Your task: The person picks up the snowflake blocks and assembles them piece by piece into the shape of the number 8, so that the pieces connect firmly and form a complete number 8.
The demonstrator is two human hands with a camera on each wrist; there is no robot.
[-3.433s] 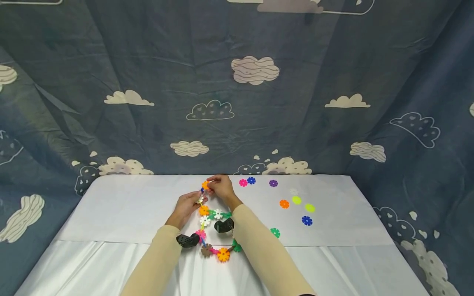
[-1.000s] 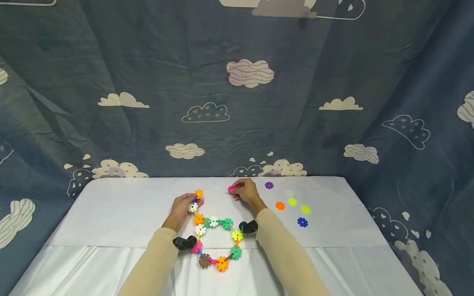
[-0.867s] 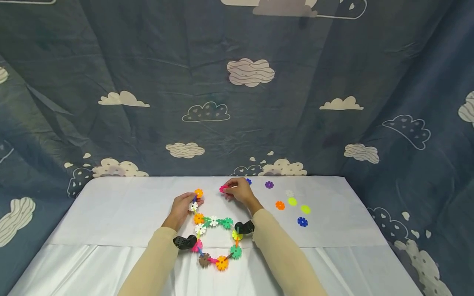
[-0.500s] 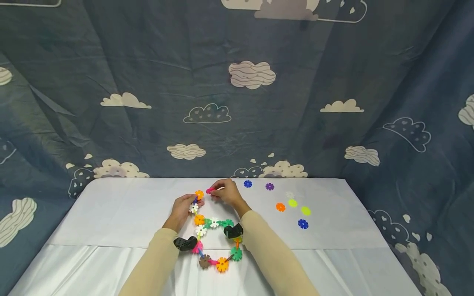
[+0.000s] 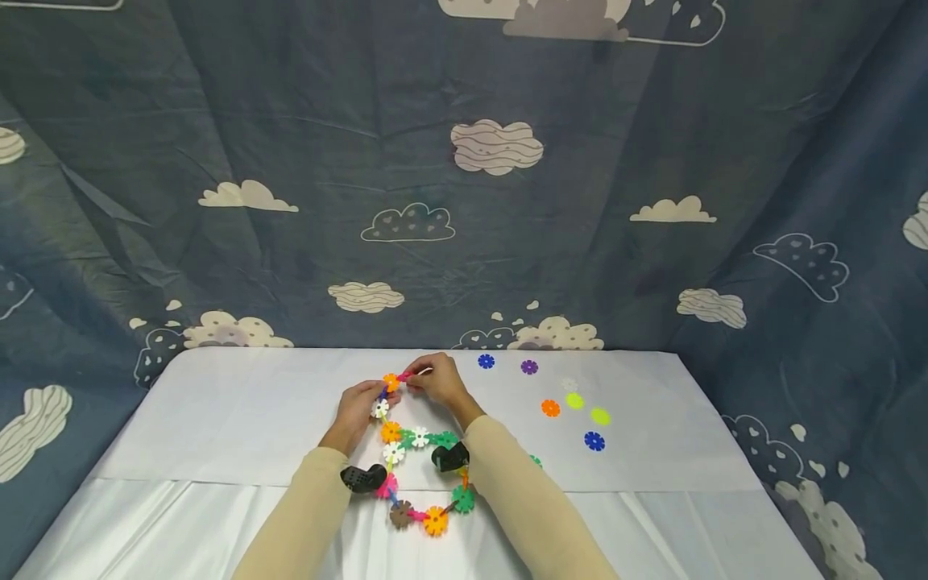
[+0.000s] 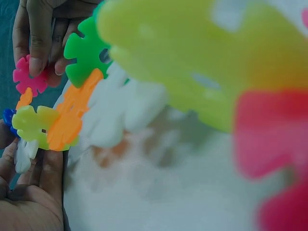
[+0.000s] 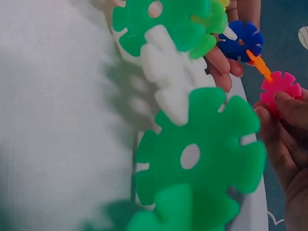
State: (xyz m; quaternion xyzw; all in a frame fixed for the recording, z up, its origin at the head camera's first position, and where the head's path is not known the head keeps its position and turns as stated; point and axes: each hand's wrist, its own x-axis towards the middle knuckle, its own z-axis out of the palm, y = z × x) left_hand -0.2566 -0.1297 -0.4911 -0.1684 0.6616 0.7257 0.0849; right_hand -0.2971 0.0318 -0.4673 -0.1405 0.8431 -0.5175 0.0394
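A chain of linked, notched plastic flower discs [image 5: 436,521] forms a ring near the table's front, with a tail running up to my left hand [image 5: 354,412]. That hand holds the tail near the blue disc [image 7: 240,41], its fingers behind the discs. An orange disc [image 7: 260,65], seen edge-on in the right wrist view, is slotted into the blue one. My right hand [image 5: 438,383] pinches a pink disc [image 7: 279,89] between thumb and fingers. The pink disc's edge meets the orange disc's edge. In the left wrist view, a large yellow disc [image 6: 163,53] blurs the foreground.
Loose discs lie to the right on the white table: a blue disc [image 5: 486,362], a purple disc [image 5: 530,367], an orange disc [image 5: 551,408], a yellow disc [image 5: 600,416] and others. A dark cloud-print cloth [image 5: 406,266] hangs behind the table.
My right hand took the pink disc from beside the blue one and brought it left to the orange disc at the tail's end. My left hand keeps holding the chain.
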